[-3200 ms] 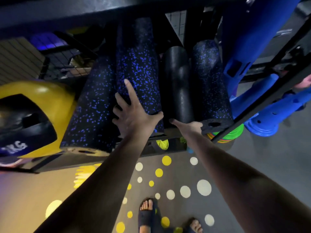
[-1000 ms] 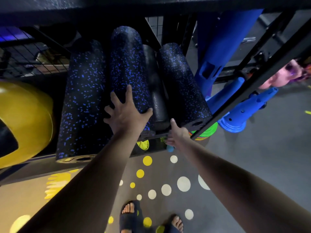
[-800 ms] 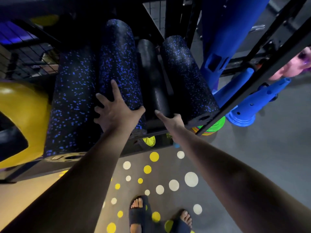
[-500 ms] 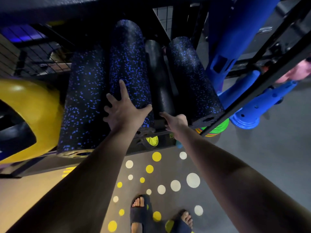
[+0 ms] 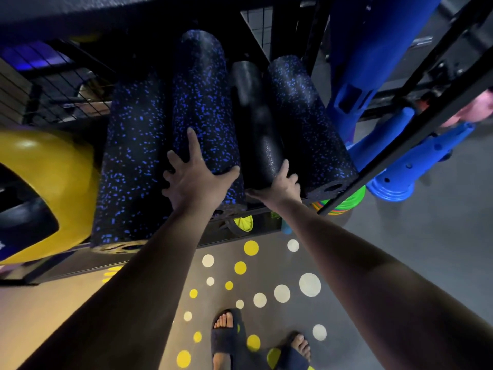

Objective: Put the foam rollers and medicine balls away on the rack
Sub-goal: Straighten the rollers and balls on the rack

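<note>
— Which way do the rollers point?
— All four lie side by side on the rack [image 5: 400, 149], long axes running from its front edge to its back. The black roller [image 5: 256, 124] lies between two speckled ones.
— And the hands?
— The left hand [image 5: 197, 180] lies flat, fingers [image 5: 193, 145] spread, on a speckled roller [image 5: 202, 102] near the rack's front. The right hand [image 5: 284, 186] cups the black roller's front end, thumb beneath, fingers curled up its side.
— Anything else?
— A yellow ball [image 5: 53, 166] at the rack's left end.
</note>
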Motion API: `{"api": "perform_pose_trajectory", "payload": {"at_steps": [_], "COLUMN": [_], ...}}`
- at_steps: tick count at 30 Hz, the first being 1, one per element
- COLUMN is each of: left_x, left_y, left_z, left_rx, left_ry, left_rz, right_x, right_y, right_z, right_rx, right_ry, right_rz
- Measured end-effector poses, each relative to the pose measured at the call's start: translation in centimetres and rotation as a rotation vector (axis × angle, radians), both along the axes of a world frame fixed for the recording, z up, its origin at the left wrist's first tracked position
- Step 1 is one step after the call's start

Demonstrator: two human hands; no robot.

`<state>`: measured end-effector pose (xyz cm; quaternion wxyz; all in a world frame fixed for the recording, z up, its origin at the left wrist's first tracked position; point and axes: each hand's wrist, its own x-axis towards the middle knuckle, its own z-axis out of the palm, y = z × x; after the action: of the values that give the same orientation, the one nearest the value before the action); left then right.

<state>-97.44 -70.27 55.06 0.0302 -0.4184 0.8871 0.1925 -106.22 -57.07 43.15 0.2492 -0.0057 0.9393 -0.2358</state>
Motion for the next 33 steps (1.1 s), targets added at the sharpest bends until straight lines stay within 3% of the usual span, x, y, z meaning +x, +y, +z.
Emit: {"api": "perform_pose_trajectory", "payload": {"at_steps": [3,9,19,33], "left_x": [0.0,0.1,-0.2,-0.8], "left_y": [0.1,0.4,1.0,2.6], "left_z": [0.0,-0.2,-0.3,-0.9], "left_rx": [0.008,0.01,-0.007,0.001], "left_ry": [0.001,0.021,0.03,0.062], "left_rz": [0.003,-0.003,-0.01,-0.021], "right_x": [0.1,2.1,3.3,3.0], "right_y": [0.5,3.7,4.3,4.2], "right_z": [0.1,-0.2,-1.3,-1.3], "right_rx": [-0.031,0.088,0.168,0.191], "right_ry": [0.036,0.346,0.386,0.367], "right_rz": [-0.037,-0.002,0.08,0.02]}}
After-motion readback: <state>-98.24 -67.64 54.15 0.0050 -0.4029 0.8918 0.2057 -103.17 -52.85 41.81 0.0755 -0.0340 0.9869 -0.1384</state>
